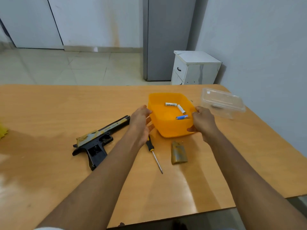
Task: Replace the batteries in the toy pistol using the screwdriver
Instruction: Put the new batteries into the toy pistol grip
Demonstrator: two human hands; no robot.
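An orange plastic tub [172, 128] is held between my left hand [141, 120] on its left wall and my right hand [202, 122] on its right wall. Inside lie two white batteries [171, 104] and a blue one [181, 117]. The black and tan toy pistol [98, 140] lies on its side to the left, grip open. A yellow-and-black screwdriver [155, 155] rests by my left wrist, its handle partly hidden. The tan grip cover [179, 153] lies in front of the tub.
A clear plastic container [222, 102] sits at the far right of the wooden table [49, 105]. Something yellow [3, 130] shows at the left edge. A white cabinet [194, 68] and a grey fridge [164, 39] stand behind the table.
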